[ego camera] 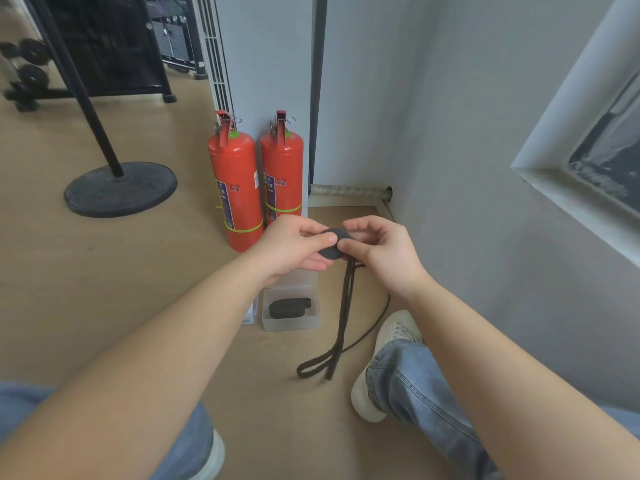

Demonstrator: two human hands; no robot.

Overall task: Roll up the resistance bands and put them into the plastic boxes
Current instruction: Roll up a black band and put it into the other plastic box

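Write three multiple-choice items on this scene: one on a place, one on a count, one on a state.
1. Where does the finished roll lie?
A. in the box on the floor
B. on the window sill
C. on a shoe

2. How many extinguishers are in view?
A. one
B. two
C. three

3. The band between the left hand and the right hand is
A. flat and unrolled
B. partly rolled, its tail hanging to the floor
C. fully rolled

Answers:
1 A: the dark roll shows through the clear box.
2 B: two red cylinders stand side by side.
3 B: both hands pinch a coil while loose strands trail down below it.
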